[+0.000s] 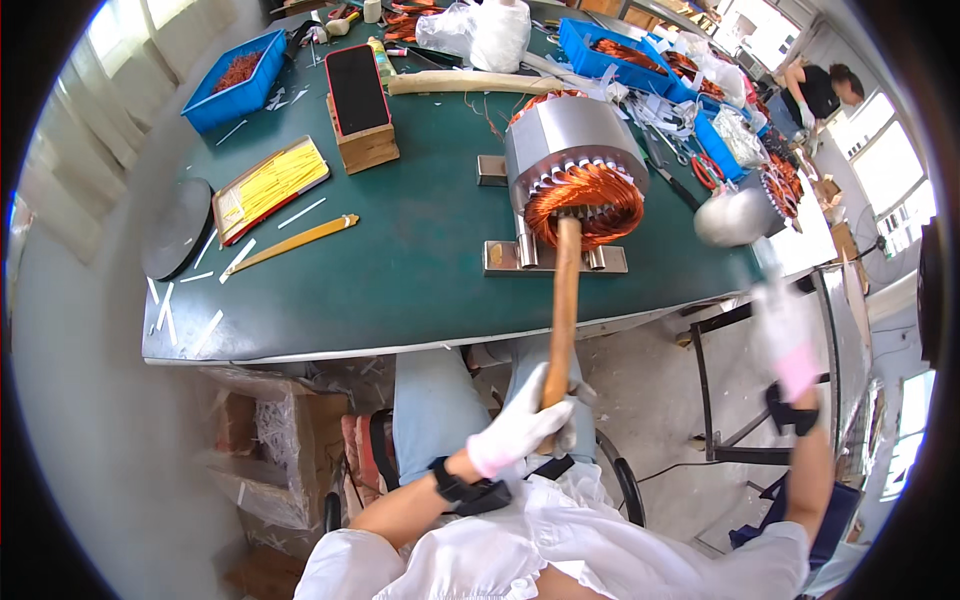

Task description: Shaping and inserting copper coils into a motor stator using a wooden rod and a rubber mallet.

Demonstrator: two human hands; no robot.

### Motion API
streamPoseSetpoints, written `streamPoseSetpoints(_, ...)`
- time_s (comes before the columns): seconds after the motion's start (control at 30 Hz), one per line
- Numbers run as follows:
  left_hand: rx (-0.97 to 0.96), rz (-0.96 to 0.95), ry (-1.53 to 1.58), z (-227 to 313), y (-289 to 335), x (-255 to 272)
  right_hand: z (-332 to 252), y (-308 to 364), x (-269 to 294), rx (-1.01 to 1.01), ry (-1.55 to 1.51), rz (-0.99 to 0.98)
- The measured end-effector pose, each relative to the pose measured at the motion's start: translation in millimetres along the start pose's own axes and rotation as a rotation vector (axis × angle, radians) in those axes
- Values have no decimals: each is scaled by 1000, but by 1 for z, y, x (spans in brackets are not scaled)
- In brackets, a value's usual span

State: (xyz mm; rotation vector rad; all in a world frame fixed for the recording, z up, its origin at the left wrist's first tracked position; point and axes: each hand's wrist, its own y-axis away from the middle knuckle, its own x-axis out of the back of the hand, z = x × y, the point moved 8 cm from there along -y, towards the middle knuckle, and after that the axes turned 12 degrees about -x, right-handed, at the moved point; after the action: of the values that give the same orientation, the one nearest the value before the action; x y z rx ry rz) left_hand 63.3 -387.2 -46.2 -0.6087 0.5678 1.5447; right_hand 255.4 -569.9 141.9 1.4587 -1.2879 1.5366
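Observation:
A motor stator (578, 140), a grey steel ring with copper windings (585, 205) bulging from its near end, rests on a metal stand (555, 257) on the green table. My left hand (525, 425), in a white glove, is closed around the lower end of a flat wooden stick (566, 300). The stick's far end reaches the opening inside the windings; its tip is hidden there. Off to the right, my gloved right hand (785, 330) is raised and smeared by motion. It grips what looks like a mallet with a pale rounded head (732, 218), also blurred.
A phone (356, 90) leans on a wooden block (367, 148). Left lie a tray of yellow strips (272, 185), a black disc (178, 230) and a yellow-brown stick (295, 245). Blue bins (235, 80), scissors (707, 170) and wire fill the back. Another person (820, 95) works far right.

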Motion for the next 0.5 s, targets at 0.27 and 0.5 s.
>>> streamPoseSetpoints(0.27,110,-151,624,-44,-35,-22,-184,16,55,31,-1355,-12)
streamPoseSetpoints(0.5,134,-54,112,1,-15,-28,110,1,8,-168,-2535,-958)
